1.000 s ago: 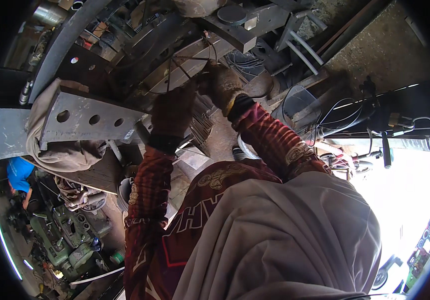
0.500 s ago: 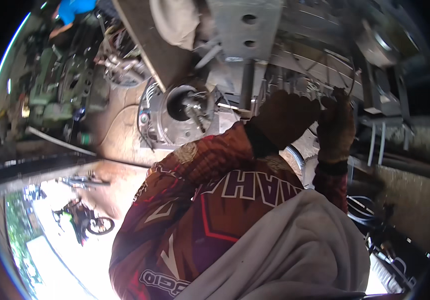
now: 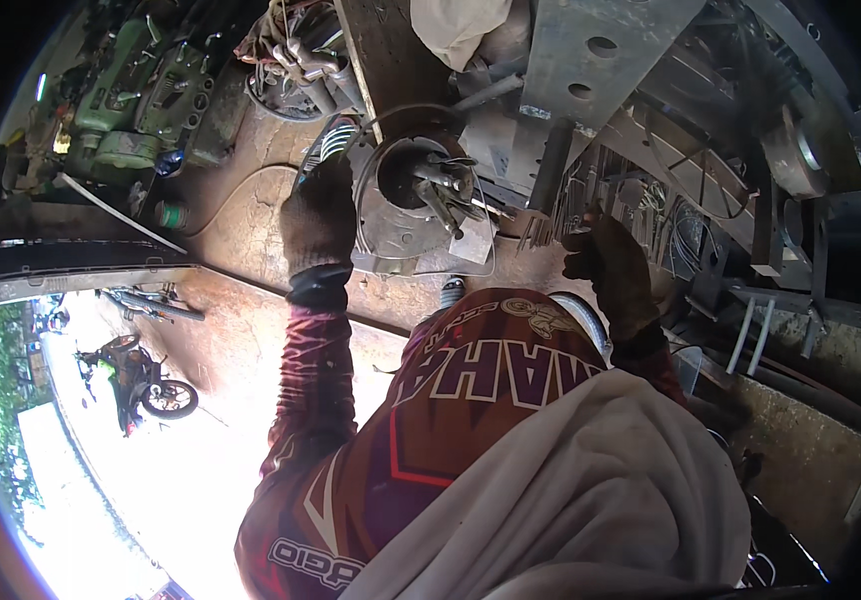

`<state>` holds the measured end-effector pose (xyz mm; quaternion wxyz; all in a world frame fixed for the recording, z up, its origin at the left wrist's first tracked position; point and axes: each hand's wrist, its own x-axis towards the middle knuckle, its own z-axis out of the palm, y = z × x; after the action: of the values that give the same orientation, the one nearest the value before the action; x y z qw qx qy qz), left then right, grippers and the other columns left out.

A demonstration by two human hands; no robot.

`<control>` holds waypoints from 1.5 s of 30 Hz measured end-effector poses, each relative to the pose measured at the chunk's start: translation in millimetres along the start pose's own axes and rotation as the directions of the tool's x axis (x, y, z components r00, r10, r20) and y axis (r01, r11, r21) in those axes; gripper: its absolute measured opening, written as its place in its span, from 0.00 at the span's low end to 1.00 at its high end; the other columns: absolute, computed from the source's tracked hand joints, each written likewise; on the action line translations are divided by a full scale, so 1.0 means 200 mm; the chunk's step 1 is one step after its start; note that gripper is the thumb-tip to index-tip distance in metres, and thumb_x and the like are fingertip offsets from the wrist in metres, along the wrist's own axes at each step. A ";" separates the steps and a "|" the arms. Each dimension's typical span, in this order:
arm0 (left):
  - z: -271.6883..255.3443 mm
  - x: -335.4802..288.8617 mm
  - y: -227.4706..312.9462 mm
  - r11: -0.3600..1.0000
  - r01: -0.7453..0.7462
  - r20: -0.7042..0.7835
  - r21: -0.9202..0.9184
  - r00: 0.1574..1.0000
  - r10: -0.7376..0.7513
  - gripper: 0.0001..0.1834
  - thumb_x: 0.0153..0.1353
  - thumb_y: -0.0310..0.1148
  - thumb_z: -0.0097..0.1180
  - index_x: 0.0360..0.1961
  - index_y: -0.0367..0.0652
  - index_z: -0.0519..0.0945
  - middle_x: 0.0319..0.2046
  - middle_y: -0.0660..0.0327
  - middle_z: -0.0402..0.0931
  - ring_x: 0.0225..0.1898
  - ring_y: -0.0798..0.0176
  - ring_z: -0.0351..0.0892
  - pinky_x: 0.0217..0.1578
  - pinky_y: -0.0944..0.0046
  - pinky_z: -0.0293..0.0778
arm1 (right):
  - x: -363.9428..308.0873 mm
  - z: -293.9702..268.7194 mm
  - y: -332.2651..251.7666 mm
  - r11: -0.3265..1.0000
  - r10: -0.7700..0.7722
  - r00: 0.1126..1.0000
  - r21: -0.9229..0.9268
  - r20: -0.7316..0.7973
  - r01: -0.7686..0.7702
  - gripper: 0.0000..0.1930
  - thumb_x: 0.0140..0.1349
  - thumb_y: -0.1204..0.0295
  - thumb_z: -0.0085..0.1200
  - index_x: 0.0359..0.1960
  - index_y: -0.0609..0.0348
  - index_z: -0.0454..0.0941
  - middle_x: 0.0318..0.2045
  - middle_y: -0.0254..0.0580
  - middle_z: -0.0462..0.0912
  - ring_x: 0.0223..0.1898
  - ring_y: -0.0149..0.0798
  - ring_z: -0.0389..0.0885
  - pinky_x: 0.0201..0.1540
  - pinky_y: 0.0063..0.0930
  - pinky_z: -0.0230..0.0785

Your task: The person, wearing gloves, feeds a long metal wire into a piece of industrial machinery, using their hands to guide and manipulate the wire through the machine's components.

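My left hand (image 3: 317, 228), in a dark knit glove, is raised beside a round metal drum (image 3: 387, 226). Its fingers are curled closed, with the back of the hand hiding what is in them; a dark thin cable (image 3: 391, 112) arcs close by its top. Several metal tools (image 3: 443, 200) stick out of the drum's round opening. On the right, my gloved right hand (image 3: 613, 265) is in shadow, fingers bent inward toward the left. What they close on is too dark to make out. A bundle of thin metal rods (image 3: 581, 180) lies just beyond that hand.
A steel plate with holes (image 3: 601, 75) and a dark upright post (image 3: 552, 165) stand ahead. At far left is a green machine (image 3: 126, 100). Coiled wire (image 3: 691, 232) and metal frames (image 3: 791, 250) crowd the right. A motorcycle (image 3: 141, 385) stands outside, lower left.
My hands were together at the right. My left hand has swung left to the drum's near-left side, while my right hand has dropped slightly and shifted left. The view has also turned.
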<state>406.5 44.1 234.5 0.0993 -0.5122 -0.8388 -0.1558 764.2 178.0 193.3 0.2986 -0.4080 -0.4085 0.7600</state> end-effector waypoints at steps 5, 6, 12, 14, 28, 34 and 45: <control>0.32 -0.03 -0.13 0.998 0.002 -0.092 0.070 0.996 0.005 0.12 0.66 0.36 0.47 0.40 0.48 0.83 0.36 0.54 0.84 0.38 0.46 0.85 0.37 0.49 0.80 | 0.04 -0.10 0.18 0.999 0.042 0.998 -0.001 -0.052 -0.042 0.19 0.72 0.56 0.53 0.53 0.58 0.76 0.36 0.43 0.85 0.30 0.36 0.84 0.32 0.29 0.79; 0.35 -0.01 -0.13 0.994 0.020 -0.014 0.109 1.000 -0.018 0.13 0.68 0.38 0.46 0.42 0.48 0.84 0.37 0.55 0.85 0.38 0.47 0.85 0.37 0.50 0.80 | 0.04 -0.12 0.20 0.999 0.053 0.996 0.005 -0.070 -0.053 0.18 0.72 0.57 0.53 0.52 0.60 0.76 0.36 0.44 0.85 0.30 0.37 0.84 0.33 0.29 0.79; 0.61 -0.05 -0.25 0.984 -0.003 -0.139 -0.176 0.990 -0.022 0.21 0.74 0.41 0.44 0.55 0.36 0.79 0.52 0.47 0.81 0.54 0.48 0.81 0.54 0.54 0.76 | 0.04 -0.27 0.42 0.962 0.163 0.979 0.241 -0.119 -0.131 0.17 0.72 0.58 0.53 0.52 0.57 0.76 0.34 0.42 0.84 0.29 0.37 0.83 0.32 0.30 0.77; 0.57 -0.05 -0.19 0.970 0.150 0.063 -0.193 0.988 -0.141 0.23 0.75 0.42 0.45 0.61 0.36 0.75 0.60 0.47 0.75 0.61 0.48 0.76 0.60 0.56 0.71 | 0.04 -0.30 0.50 0.973 0.160 0.971 0.196 -0.177 -0.124 0.18 0.71 0.57 0.54 0.53 0.57 0.76 0.35 0.42 0.84 0.28 0.36 0.83 0.31 0.30 0.76; 0.29 -0.05 -0.21 0.956 0.212 0.339 -0.202 0.931 -0.135 0.35 0.66 0.32 0.61 0.71 0.36 0.62 0.68 0.48 0.66 0.65 0.55 0.70 0.63 0.57 0.70 | 0.67 -1.26 1.65 0.812 0.176 0.816 -0.388 -0.551 -0.437 0.16 0.69 0.56 0.52 0.44 0.58 0.76 0.29 0.45 0.83 0.30 0.44 0.84 0.30 0.38 0.76; 0.12 -0.06 -1.22 0.571 0.408 0.348 -0.713 0.912 -0.217 0.23 0.77 0.32 0.38 0.71 0.41 0.63 0.67 0.49 0.66 0.64 0.57 0.71 0.64 0.58 0.72 | 1.10 -1.74 2.02 0.462 -0.206 0.665 -0.670 -0.718 -0.581 0.29 0.69 0.46 0.44 0.59 0.55 0.72 0.47 0.60 0.83 0.48 0.59 0.83 0.49 0.53 0.75; 0.30 -0.91 -0.72 0.668 0.719 0.687 0.193 0.387 -0.615 0.24 0.75 0.37 0.43 0.69 0.40 0.66 0.64 0.50 0.70 0.63 0.58 0.73 0.62 0.58 0.72 | 1.42 -1.96 1.87 0.606 0.016 0.455 -0.353 -0.890 -0.713 0.31 0.69 0.41 0.40 0.54 0.53 0.79 0.50 0.54 0.83 0.52 0.57 0.81 0.55 0.53 0.70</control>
<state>361.3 -145.5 95.7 -0.3347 -0.1545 -0.9290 -0.0312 919.7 366.4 -368.3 0.0848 -0.8748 -0.3620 0.3107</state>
